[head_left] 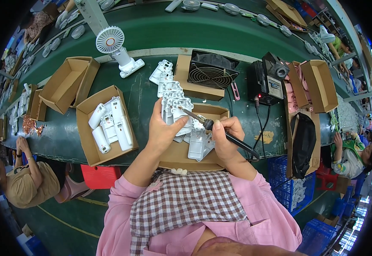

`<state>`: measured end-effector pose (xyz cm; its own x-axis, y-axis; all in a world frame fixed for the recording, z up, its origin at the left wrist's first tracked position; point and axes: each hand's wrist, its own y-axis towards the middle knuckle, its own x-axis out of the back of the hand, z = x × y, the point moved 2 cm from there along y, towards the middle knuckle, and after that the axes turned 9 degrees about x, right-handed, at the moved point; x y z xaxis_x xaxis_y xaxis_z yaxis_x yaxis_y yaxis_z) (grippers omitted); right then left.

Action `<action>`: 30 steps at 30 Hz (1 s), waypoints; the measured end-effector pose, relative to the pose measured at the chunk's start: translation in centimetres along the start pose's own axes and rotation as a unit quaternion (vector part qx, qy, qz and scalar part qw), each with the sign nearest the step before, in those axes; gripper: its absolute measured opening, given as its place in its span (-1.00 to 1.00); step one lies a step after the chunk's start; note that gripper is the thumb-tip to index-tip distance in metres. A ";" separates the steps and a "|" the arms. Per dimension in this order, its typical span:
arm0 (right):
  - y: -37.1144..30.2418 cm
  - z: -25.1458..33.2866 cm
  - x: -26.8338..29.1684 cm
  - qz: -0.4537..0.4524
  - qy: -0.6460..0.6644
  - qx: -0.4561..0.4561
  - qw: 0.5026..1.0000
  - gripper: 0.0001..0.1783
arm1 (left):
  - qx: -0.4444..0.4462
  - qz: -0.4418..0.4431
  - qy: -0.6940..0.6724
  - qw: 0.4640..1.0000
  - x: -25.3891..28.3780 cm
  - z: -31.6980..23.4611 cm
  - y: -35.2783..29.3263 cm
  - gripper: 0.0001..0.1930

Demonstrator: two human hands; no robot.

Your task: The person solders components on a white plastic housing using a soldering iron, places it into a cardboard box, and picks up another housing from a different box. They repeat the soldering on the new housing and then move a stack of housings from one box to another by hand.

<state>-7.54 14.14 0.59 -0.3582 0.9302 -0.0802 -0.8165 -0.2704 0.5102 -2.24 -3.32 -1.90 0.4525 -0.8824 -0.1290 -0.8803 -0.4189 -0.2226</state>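
Note:
My left hand point(164, 131) is closed around the near end of a row of white plastic housings point(172, 91), which overlap one another away from me across the bench. A soldering iron point(239, 143) with a black handle is gripped in my right hand point(227, 141). Its metal tip points left and meets, or nearly meets, the nearest housing; exact contact is too small to tell. Below my hands, an open cardboard box point(213, 112) holds more white housings point(199, 147). The iron's cable runs off to the right.
Left of me stand a box of white fan handles point(122, 123), empty cartons point(64, 87) and a white fan point(110, 40). Ahead is a black cooling fan point(211, 72); right of it, a black soldering station point(265, 81) with cables. A conveyor point(152, 30) runs behind. Other people sit on both sides.

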 end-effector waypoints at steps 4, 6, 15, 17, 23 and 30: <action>0.0 0.1 -0.1 -0.004 0.001 -0.007 1.000 -0.85 | 0.007 -0.004 0.004 1.000 -0.1 -0.1 0.0 -0.25; 0.0 0.1 0.0 -0.001 -0.003 -0.008 1.000 -0.85 | 0.001 -0.002 -0.002 1.000 0.0 0.0 0.0 -0.25; -0.6 0.1 0.4 -0.078 0.091 0.026 0.992 -0.84 | -0.015 0.029 -0.018 0.999 -0.1 -0.3 -0.2 -0.19; -0.6 0.4 0.4 -0.087 0.077 0.028 0.993 -0.85 | -0.018 0.035 -0.026 0.999 -0.2 -0.8 -0.3 -0.27; -0.8 0.1 0.9 0.002 -0.055 0.050 0.997 -0.87 | 0.009 0.010 -0.090 0.996 0.3 0.2 -0.2 -0.51; -0.4 0.4 0.5 -0.009 -0.056 -0.013 0.998 -0.82 | 0.007 -0.001 -0.064 0.998 0.3 0.3 -0.1 -0.52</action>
<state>-7.22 14.83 0.69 -0.2915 0.9565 0.0077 -0.8347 -0.2583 0.4864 -1.96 -3.49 -2.19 0.4691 -0.8468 -0.2510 -0.8781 -0.4166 -0.2354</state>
